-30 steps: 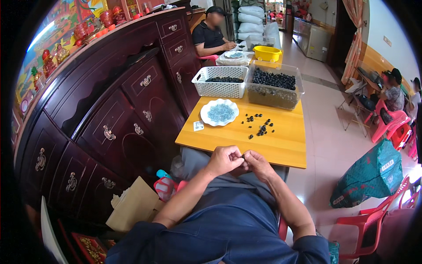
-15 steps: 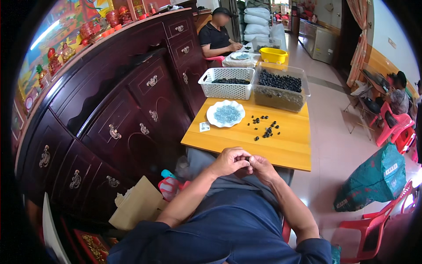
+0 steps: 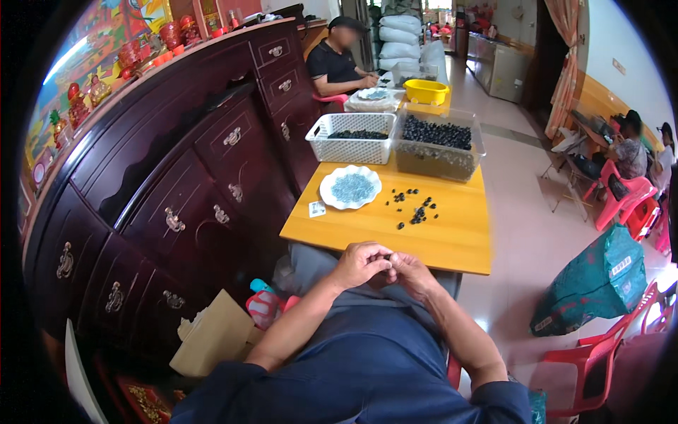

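Observation:
My left hand [image 3: 361, 266] and my right hand [image 3: 412, 274] meet above my lap at the near edge of a yellow wooden table [image 3: 452, 244]. Fingers and thumbs of both pinch together around a small black piece [image 3: 388, 258], mostly hidden between the fingertips. Ahead on the tabletop lie several loose black round pieces [image 3: 418, 214]. To their left, a white scalloped plate [image 3: 326, 189] holds a heap of tiny pale-blue, clear-looking bits [image 3: 354, 188]. Beside the plate is a small white square packet or card [image 3: 316, 209].
At the table's far end stand a white perforated basket [image 3: 349, 150] and a clear bin [image 3: 432, 166] of black pieces. Beyond are a yellow basin [image 3: 426, 92] and a seated person [image 3: 335, 67]. A dark cabinet [image 3: 176, 177] lines the left; a green sack [image 3: 590, 286] and red chair [image 3: 583, 374], the right.
The view has shifted slightly, so the table sits further left. Both hands stay pinched together; the black piece shows less between the fingertips now.

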Tool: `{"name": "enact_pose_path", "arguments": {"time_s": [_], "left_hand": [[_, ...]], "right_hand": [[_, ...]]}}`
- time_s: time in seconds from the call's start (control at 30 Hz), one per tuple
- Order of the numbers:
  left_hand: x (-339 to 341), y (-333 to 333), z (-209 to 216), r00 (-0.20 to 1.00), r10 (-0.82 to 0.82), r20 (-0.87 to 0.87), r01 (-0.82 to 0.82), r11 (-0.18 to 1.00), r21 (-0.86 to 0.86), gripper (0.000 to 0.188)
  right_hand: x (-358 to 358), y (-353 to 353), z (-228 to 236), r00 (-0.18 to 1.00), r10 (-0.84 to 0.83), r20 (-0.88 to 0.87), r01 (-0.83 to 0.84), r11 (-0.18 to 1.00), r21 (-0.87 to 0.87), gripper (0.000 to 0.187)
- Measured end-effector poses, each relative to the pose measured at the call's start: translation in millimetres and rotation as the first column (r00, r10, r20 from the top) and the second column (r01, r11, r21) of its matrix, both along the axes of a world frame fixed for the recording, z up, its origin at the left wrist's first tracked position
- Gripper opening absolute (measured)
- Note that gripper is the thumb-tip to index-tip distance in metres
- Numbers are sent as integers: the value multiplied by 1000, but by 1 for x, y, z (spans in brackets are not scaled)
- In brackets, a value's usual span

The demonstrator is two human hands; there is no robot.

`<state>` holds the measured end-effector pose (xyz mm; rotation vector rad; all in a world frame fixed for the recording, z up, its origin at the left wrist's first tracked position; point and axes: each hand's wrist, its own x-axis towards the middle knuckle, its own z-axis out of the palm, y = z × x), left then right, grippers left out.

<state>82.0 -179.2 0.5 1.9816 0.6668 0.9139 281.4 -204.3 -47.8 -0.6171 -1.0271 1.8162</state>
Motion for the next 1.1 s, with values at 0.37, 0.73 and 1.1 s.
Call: {"name": "enact_pose_path", "arguments": {"time_s": [0.37, 0.73, 1.1], "left_hand": [[1, 4, -2, 998, -22, 54, 32, 979, -202, 22], [9, -9, 9, 996, 93, 9, -93, 996, -16, 18], [13, -15, 14, 940, 325, -100, -291, 921, 258, 19]], "right_hand": [[2, -1, 9, 998, -33, -52, 28, 995, -97, 24], [2, -3, 8, 992, -25, -120, 14, 995, -94, 24], [5, -3, 20, 1000, -5, -11, 4, 994, -108, 16]]}}
